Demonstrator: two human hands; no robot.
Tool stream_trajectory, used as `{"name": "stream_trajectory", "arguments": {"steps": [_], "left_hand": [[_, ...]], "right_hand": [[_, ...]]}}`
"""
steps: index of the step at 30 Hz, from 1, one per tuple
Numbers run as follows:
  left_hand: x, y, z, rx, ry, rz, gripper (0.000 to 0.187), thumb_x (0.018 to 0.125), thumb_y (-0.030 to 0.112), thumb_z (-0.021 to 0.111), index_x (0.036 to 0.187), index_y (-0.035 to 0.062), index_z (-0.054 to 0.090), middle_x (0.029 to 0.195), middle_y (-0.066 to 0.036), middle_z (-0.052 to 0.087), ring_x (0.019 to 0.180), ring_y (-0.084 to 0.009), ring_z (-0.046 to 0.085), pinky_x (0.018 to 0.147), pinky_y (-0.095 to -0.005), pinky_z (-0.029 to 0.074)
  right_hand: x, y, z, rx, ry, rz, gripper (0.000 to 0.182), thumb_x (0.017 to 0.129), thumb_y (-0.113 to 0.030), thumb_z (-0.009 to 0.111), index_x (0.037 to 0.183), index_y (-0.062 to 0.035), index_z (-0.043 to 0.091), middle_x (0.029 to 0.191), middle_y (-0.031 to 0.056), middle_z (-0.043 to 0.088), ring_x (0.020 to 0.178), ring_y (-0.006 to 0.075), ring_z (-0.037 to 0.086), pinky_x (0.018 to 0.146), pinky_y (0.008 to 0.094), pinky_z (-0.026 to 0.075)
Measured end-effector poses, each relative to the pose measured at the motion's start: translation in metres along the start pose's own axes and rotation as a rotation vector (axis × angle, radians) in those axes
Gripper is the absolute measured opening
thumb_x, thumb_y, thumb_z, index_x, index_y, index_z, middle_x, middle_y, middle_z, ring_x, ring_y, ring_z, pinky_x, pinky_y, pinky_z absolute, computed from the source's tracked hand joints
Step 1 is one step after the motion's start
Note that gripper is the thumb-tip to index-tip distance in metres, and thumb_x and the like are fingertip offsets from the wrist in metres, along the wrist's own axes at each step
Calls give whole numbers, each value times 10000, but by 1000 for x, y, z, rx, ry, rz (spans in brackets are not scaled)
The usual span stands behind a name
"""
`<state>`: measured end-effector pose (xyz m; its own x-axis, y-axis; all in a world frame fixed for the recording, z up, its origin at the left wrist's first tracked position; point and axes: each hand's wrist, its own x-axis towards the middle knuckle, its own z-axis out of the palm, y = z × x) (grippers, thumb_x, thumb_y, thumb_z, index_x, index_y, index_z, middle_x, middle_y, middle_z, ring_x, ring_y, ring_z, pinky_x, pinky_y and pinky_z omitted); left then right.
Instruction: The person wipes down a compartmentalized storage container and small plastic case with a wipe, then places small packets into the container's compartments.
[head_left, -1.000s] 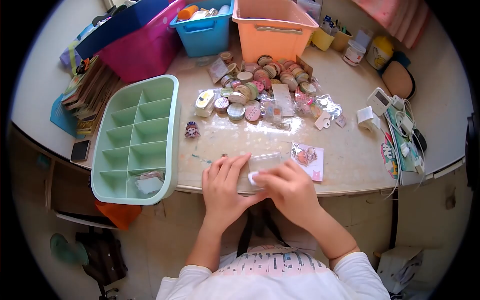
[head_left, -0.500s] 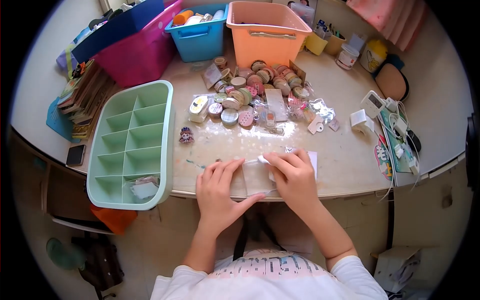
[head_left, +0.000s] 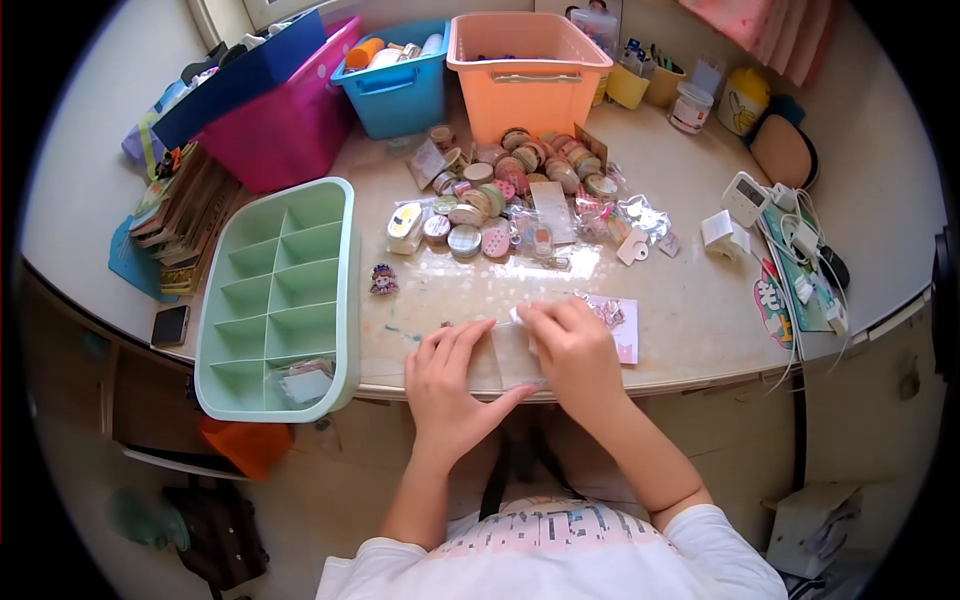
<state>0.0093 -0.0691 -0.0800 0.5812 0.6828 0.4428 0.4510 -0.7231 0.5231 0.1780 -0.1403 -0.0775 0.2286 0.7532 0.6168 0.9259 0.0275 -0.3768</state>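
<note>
clear case [head_left: 508, 362] flat at near table edge. left hand [head_left: 447, 375] spread wide around its left side; right hand [head_left: 575, 348] narrow, pinching white wad [head_left: 515, 314] at case's far edge. green tray [head_left: 348, 300] left; tape rolls [head_left: 477, 173] beyond; orange bin [head_left: 530, 105] far.

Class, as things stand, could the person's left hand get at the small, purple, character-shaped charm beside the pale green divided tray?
Probably yes: nothing tall stands between the left hand and the charm, uncovered on the pale, shiny tabletop. The hand may first have to leave the clear, rectangular plastic piece.
</note>
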Motion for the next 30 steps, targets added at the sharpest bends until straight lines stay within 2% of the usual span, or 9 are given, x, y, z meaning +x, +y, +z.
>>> {"name": "stream_trajectory", "arguments": {"steps": [5, 7, 9, 13, 16, 18, 21, 25, 30], "left_hand": [[-2, -5, 5, 22, 14, 23, 772, 670, 378, 949, 1346, 127, 674, 1274, -25, 708, 1190, -255, 619, 1033, -416, 432], [-1, -5, 1, 16, 38, 43, 782, 659, 328, 957, 1355, 111, 676, 1253, -41, 715, 1156, -253, 628, 1026, -411, 449], [5, 0, -9, -442, 5, -86, 866, 670, 301, 981, 1431, 87, 630, 1314, -99, 658, 1192, -289, 611, 1024, -423, 483], [31, 7, -31, -458, -93, 151, 970, 686, 197, 957, 1550, 61, 538, 1339, -163, 537, 1250, -317, 566, 1101, -419, 468], [42, 2, -22, -470, -142, 206, 979, 674, 149, 905, 1560, 22, 509, 1313, -156, 528, 1258, -293, 561, 1114, -408, 451], [45, 6, -16, -473, -120, 256, 1009, 657, 142, 888, 1573, 10, 486, 1292, -141, 554, 1230, -265, 582, 1096, -387, 454], [47, 12, -9, -921, -225, 36, 1081, 659, 87, 852, 1631, 20, 382, 1279, -132, 562, 1221, -240, 609, 1089, -366, 488], [48, 9, -3, -766, -258, 94, 1100, 655, 77, 870, 1631, 40, 364, 1269, -112, 588, 1180, -220, 663, 1069, -393, 533], [44, 0, 2, -768, -357, 150, 991, 632, 85, 902, 1541, 67, 507, 1348, -106, 580, 1210, -250, 655, 1031, -390, 533]], "right_hand": [[-33, -20, -32, 267, -138, -113, 295, 824, -1, 768, 1113, -58, 771, 961, 100, 710, 881, 293, 665, 766, 402, 566], [-39, -19, -44, 195, -40, 66, 281, 838, 24, 765, 1105, -62, 774, 963, 100, 718, 851, 290, 675, 753, 400, 571], [-37, -15, -46, 168, 107, 124, 278, 843, 42, 781, 1095, -73, 775, 969, 105, 732, 845, 292, 692, 733, 395, 566], [-29, -9, -52, 456, 280, 255, 314, 811, 63, 830, 1088, -75, 774, 1009, 95, 739, 914, 270, 706, 782, 359, 558], [-14, -22, -62, 409, 214, 138, 320, 798, 64, 812, 1086, -69, 770, 1072, 83, 739, 970, 280, 687, 834, 370, 555], [-8, -27, -60, 328, 96, -175, 346, 770, 59, 786, 1089, -73, 770, 1137, 76, 737, 1029, 302, 664, 872, 400, 556], [-4, -29, -58, 278, 4, -232, 364, 752, 57, 754, 1091, -75, 768, 1190, 69, 730, 1043, 322, 652, 876, 418, 564], [13, 5, -45, 347, 22, 26, 319, 797, 55, 767, 1074, -103, 787, 1066, 48, 764, 1004, 302, 654, 886, 423, 572], [-8, 0, -68, 479, -187, -48, 272, 816, 29, 793, 1039, -127, 810, 1024, 24, 776, 950, 261, 649, 893, 410, 567]]}}
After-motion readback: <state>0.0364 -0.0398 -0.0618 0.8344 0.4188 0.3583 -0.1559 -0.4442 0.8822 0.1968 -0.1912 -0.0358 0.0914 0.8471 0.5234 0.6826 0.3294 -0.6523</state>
